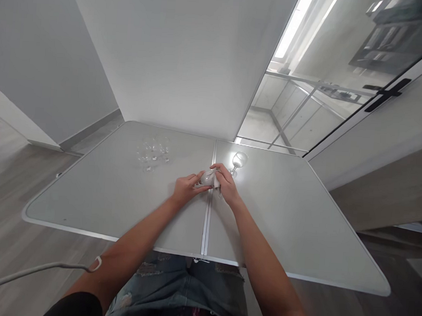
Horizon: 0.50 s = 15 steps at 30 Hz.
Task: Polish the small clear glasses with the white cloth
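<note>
Just above the table's centre seam, my left hand [187, 187] is closed around a small clear glass [206, 179], its bowl turned toward the right. My right hand [228, 185] grips a white cloth or tissue [216, 181] and presses it against the glass. The fingers hide the glass's stem and base, as well as much of the cloth. Right behind my right hand stands a clear stemmed glass [239, 160]. To the left, a cluster of several clear glasses [154, 148] stands on the table.
The pale folding table [282, 221] has a metal rim and a metal centre seam. A white wall [175, 54] rises behind it. At the right is a glass sliding door [294, 111] with a black handle [388, 95]. A white cable [44, 267] crosses at lower left near my forearm.
</note>
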### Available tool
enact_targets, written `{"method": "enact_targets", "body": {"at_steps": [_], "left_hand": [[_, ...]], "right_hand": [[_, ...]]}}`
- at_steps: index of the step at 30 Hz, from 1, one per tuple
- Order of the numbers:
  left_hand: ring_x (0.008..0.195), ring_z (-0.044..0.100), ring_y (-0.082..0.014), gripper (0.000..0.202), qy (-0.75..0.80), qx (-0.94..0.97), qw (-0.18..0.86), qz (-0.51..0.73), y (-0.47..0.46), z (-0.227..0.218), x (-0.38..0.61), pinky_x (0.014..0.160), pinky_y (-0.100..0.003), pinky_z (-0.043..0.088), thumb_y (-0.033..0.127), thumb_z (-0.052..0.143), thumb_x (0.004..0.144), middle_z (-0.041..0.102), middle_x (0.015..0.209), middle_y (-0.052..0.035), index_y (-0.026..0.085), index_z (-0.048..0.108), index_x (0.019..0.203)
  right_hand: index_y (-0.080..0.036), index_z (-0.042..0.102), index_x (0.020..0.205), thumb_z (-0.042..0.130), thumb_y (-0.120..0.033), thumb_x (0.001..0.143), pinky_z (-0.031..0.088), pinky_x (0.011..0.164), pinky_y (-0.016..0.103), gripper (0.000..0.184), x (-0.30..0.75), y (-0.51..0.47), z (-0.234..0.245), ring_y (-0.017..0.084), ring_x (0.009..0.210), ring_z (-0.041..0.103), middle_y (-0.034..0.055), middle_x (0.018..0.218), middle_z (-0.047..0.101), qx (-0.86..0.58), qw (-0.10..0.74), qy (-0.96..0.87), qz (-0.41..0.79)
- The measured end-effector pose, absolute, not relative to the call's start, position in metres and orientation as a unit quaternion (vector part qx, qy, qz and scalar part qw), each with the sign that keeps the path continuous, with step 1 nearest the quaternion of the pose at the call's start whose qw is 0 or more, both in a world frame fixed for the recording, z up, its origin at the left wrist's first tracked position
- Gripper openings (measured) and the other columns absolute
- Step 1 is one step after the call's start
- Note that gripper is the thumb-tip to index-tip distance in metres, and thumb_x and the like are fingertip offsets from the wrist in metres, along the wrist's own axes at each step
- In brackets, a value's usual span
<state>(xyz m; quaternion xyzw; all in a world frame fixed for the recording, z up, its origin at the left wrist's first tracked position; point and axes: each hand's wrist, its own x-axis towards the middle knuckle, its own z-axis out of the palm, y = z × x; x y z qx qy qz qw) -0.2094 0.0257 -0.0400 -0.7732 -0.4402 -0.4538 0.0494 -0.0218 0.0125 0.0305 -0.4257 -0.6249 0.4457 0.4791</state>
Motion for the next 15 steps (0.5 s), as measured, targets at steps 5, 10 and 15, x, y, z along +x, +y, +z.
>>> {"method": "enact_targets", "body": {"at_steps": [5,10,15], "left_hand": [[0.057,0.062,-0.0102,0.058,-0.445,-0.774,0.049,-0.448,0.0253,-0.0385,-0.21,0.058,-0.022,0.042,0.061,0.07,0.083,0.07,0.069,-0.0013,0.021,0.07,0.125],[0.06,0.064,-0.011,0.054,-0.442,-0.78,0.042,-0.442,0.0263,-0.0414,-0.2114,0.057,-0.022,0.041,0.057,0.069,0.085,0.072,0.072,-0.0027,0.022,0.069,0.127],[0.061,0.064,-0.0104,0.056,-0.432,-0.789,0.014,-0.437,0.0259,-0.041,-0.2122,0.058,-0.021,0.042,0.06,0.069,0.084,0.072,0.074,-0.0024,0.021,0.07,0.124]], "right_hand": [[-0.027,0.057,0.117,0.043,-0.04,0.096,0.035,0.058,0.029,0.028,-0.0205,0.0096,0.033,0.016,0.06,0.042,-0.0022,0.072,0.049,-0.432,0.526,-0.588,0.437],[-0.027,0.055,0.137,0.043,-0.038,0.099,0.039,0.07,0.032,0.041,-0.0209,0.0094,0.0322,0.018,0.069,0.047,-0.0011,0.074,0.052,-0.427,0.44,-0.698,0.369],[-0.024,0.051,0.141,0.042,-0.041,0.1,0.039,0.065,0.03,0.045,-0.019,0.0122,0.0303,0.016,0.066,0.046,-0.0016,0.074,0.052,-0.411,0.435,-0.685,0.416]]}}
